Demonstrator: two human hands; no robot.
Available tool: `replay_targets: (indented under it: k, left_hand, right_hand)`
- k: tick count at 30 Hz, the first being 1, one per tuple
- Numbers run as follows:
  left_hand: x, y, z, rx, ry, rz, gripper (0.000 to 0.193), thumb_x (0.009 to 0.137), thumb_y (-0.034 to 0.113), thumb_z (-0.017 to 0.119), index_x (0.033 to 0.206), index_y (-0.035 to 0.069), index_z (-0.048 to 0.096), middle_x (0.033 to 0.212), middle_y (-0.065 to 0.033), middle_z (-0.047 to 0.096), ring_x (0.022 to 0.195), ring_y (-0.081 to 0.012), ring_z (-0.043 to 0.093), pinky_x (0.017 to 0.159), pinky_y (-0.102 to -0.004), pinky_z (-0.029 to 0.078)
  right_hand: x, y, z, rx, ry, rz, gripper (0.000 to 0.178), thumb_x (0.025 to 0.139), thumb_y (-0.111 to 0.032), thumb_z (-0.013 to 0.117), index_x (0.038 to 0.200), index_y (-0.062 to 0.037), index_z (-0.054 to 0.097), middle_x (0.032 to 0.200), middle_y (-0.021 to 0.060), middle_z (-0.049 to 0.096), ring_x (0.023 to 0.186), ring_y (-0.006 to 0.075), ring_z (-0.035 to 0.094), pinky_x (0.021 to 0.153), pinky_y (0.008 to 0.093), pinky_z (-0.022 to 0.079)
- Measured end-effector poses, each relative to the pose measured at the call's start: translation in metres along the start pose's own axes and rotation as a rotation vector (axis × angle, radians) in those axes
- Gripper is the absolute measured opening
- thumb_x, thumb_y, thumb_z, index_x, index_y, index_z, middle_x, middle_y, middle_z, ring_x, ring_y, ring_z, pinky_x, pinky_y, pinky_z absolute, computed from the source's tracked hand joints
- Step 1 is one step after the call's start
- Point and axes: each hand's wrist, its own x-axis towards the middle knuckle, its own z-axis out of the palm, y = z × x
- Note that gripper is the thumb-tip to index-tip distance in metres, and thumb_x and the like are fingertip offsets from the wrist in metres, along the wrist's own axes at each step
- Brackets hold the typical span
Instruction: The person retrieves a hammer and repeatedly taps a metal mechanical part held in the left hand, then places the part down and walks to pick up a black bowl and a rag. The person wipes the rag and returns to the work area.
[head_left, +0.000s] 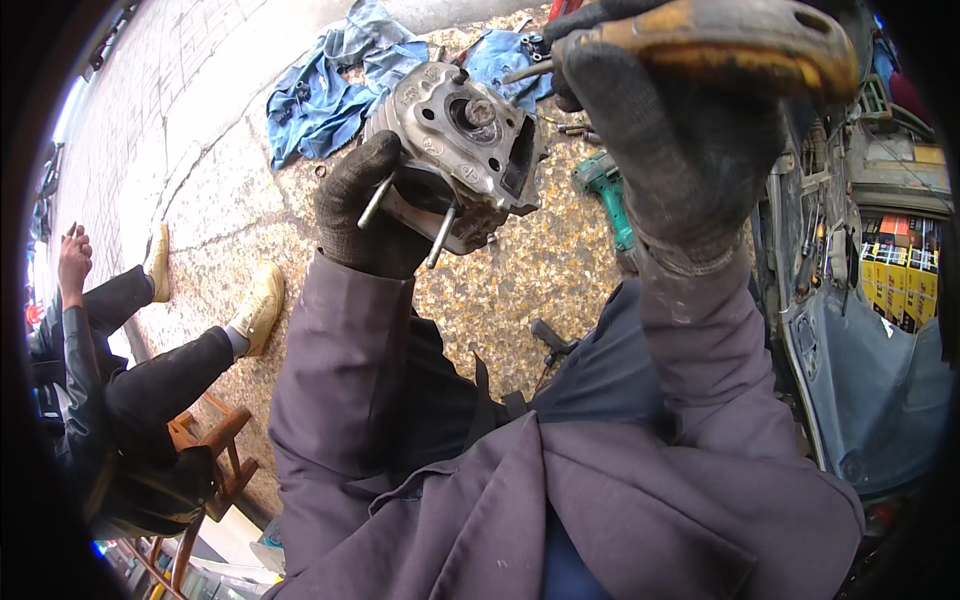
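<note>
Gripping, left hand (362,212): gloved fingers closed under a grimy engine cylinder head (462,150), raised chest-high.
Right hand (668,130): gloved fist wrapped around a yellow-handled tool (740,45), its tip meeting the head's top edge.
Ground: blue rags (330,85), green power drill (608,195).
Left edge: seated person (120,390) on wooden chair (215,450).

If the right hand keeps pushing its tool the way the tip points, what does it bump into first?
Most likely the metal engine part held by the left hand. The right hand aims its yellow-handled tool leftward at its top face, though depth is unclear.
</note>
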Motion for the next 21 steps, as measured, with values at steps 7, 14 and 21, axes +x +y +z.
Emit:
replay_targets:
  k: [7, 14, 21]
  left_hand:
    - [0.0, -0.001, -0.003, 0.096, 0.092, 0.003, 0.045, 0.088, 0.021, 0.056, 0.123, -0.007, 0.052, 0.109, -0.0225, 0.065, 0.096, -0.0354, 0.066, 0.087, -0.0495, 0.054]
    - [-0.003, 0.0, -0.009, 0.064, 0.203, 0.051, 0.045, 0.088, 0.022, 0.056, 0.121, -0.008, 0.053, 0.104, -0.0216, 0.067, 0.09, -0.0325, 0.068, 0.083, -0.0461, 0.056]
    - [-0.002, 0.0, -0.008, 0.232, 0.264, 0.071, 0.04, 0.084, 0.019, 0.061, 0.115, -0.007, 0.058, 0.098, -0.0197, 0.068, 0.091, -0.0314, 0.068, 0.081, -0.043, 0.058]
  right_hand:
    - [-0.009, 0.012, 0.018, -0.083, -0.137, -0.008, 0.027, 0.079, -0.011, 0.078, 0.098, -0.0018, 0.062, 0.088, 0.0085, 0.069, 0.072, 0.0158, 0.067, 0.063, 0.0274, 0.056]
    - [-0.016, 0.012, 0.017, -0.083, -0.219, 0.171, 0.023, 0.088, -0.017, 0.069, 0.103, -0.0007, 0.064, 0.09, 0.0101, 0.069, 0.079, 0.0197, 0.067, 0.068, 0.0313, 0.056]
    - [-0.004, 0.007, 0.004, 0.009, -0.128, 0.189, 0.019, 0.081, -0.01, 0.074, 0.096, -0.0026, 0.064, 0.087, 0.0081, 0.066, 0.082, 0.019, 0.065, 0.073, 0.0301, 0.053]
